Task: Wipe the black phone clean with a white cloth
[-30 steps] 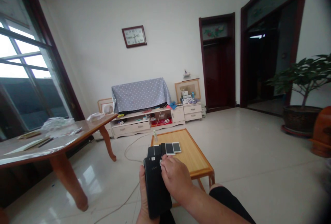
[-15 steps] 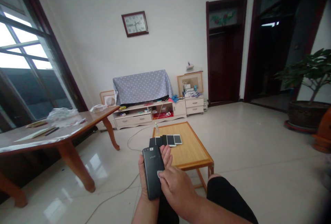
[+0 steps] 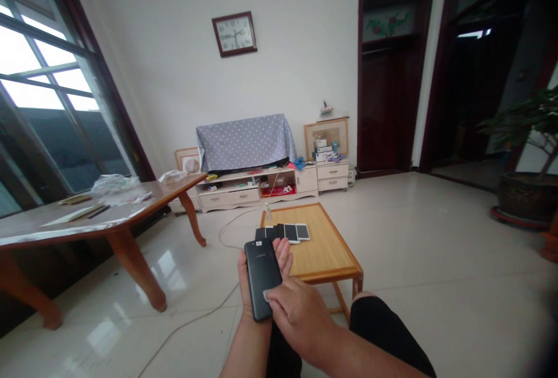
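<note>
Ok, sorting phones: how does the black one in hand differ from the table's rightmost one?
The black phone shows its logoed back, the rightmost phone its white-framed screen. The black phone sits in the left hand, the rightmost phone on the low table. Both are slim rectangles.

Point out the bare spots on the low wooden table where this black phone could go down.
Free: on the low table, the near half and right side, between its raised frame and the row of phones. Crowded: the far-left part, where that row and a small bottle sit. The left hand and black phone hide the near-left corner.
</note>
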`<state>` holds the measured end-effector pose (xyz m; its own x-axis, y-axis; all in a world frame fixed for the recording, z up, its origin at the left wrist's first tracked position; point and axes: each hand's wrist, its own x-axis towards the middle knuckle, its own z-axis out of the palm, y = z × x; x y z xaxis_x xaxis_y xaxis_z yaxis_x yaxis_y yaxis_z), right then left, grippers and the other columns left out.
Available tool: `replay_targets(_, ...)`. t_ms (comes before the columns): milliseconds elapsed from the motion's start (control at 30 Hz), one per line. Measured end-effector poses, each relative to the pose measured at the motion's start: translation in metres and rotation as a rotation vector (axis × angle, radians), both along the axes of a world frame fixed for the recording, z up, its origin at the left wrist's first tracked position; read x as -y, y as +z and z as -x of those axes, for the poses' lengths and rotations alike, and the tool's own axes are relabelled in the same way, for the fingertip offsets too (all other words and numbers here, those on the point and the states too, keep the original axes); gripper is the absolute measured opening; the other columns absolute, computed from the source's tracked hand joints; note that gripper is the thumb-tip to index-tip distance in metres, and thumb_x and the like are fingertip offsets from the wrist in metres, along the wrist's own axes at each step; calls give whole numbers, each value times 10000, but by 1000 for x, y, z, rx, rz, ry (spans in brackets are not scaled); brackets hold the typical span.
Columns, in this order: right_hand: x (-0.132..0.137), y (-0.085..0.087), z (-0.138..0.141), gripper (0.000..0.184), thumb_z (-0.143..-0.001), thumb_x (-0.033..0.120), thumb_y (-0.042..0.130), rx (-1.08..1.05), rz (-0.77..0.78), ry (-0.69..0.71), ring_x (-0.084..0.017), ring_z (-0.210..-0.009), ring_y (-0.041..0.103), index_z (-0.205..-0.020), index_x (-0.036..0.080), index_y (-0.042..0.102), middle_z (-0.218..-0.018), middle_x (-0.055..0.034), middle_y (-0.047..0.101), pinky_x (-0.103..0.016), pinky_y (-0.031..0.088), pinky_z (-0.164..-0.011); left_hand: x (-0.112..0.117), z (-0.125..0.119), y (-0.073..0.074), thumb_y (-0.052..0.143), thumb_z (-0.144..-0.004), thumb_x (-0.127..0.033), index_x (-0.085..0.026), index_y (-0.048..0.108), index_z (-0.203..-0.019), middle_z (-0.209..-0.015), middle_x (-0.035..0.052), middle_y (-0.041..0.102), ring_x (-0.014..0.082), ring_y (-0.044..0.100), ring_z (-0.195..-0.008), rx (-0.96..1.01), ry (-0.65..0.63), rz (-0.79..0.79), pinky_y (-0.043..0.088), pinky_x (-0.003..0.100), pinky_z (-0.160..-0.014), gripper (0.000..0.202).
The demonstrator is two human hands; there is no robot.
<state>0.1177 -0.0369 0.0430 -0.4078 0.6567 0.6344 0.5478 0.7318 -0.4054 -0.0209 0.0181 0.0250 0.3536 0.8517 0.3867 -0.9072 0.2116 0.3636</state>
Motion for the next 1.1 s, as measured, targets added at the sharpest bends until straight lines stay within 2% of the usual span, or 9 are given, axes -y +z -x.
replay_targets(167, -7, 11, 1, 159, -960, 150, 546, -64, 63, -73, -186, -895, 622, -975, 211, 691, -935, -38, 688, -288, 419, -805, -4, -6, -1, 344, -915, -747, -58, 394, -1501, -1561, 203, 420, 310, 230, -1529, -5, 70, 72, 129, 534, -1270, 906)
replay_targets(300, -5, 10, 9, 140, -950, 168, 566, -57, 72, 5, -169, -838, 616, -935, 233, 689, -884, -9, 674, -272, 406, -751, -2, -7, 6, 406, -912, -723, -67, 430, -1482, -1550, 196, 441, 324, 274, -1513, 8, 147, 146, 182, 532, -1262, 870)
replay_targets(400, -8, 11, 13, 157, -957, 163, 546, -119, 90, -50, -177, -886, 627, -942, 216, 693, -925, -29, 688, -274, 419, -800, 0, -6, 9, 408, -915, -721, -65, 487, -1443, -1522, 200, 479, 306, 315, -1500, 15, 177, 158, 203, 497, -1263, 845)
replay_targets(533, -5, 14, 21, 167, -953, 171, 546, -157, 108, -17, -172, -852, 632, -937, 223, 704, -884, -24, 681, -265, 431, -784, 1, -5, 11, 366, -922, -725, -84, 527, -1415, -1528, 173, 482, 262, 313, -1504, 3, 129, 104, 206, 426, -1266, 825)
replay_targets(633, -3, 17, 25, 164, -949, 187, 555, -167, 91, 33, -166, -825, 632, -939, 238, 711, -868, -16, 674, -259, 438, -764, 2, -3, 11, 362, -909, -741, -88, 507, -1434, -1551, 165, 452, 271, 304, -1508, -20, 113, 93, 208, 432, -1264, 850)
replay_targets(800, -13, 14, 22, 200, -973, 194, 503, -262, 76, -53, -193, -937, 655, -973, 215, 703, -960, -57, 700, -285, 473, -851, 4, 0, 8, 367, -938, -707, -78, 561, -1385, -1517, 183, 493, 265, 350, -1489, -27, 137, 123, 225, 416, -1263, 796)
replay_targets(867, -11, 7, 24, 203, -965, 192, 497, -248, 36, -25, -192, -905, 664, -973, 221, 698, -938, -51, 703, -287, 489, -825, 3, 1, 6, 365, -926, -730, -84, 569, -1380, -1507, 184, 506, 275, 342, -1491, -20, 137, 104, 222, 427, -1264, 816)
replay_targets(967, -7, 2, 27, 261, -954, 202, 484, -172, -91, 31, -204, -854, 675, -1117, 209, 688, -918, -66, 705, -305, 523, -783, 0, 2, 0, 352, -886, -795, -102, 556, -1401, -1506, 178, 508, 300, 312, -1502, -28, 122, 61, 191, 462, -1268, 887)
replay_targets(1100, -15, 6, 20, 313, -967, 185, 450, -141, -103, -83, -238, -1050, 683, -1172, 217, 685, -1118, -110, 721, -352, 536, -916, -1, 0, -3, 329, -894, -780, -124, 590, -1377, -1534, 165, 474, 323, 280, -1513, -80, 34, 16, 122, 516, -1278, 855)
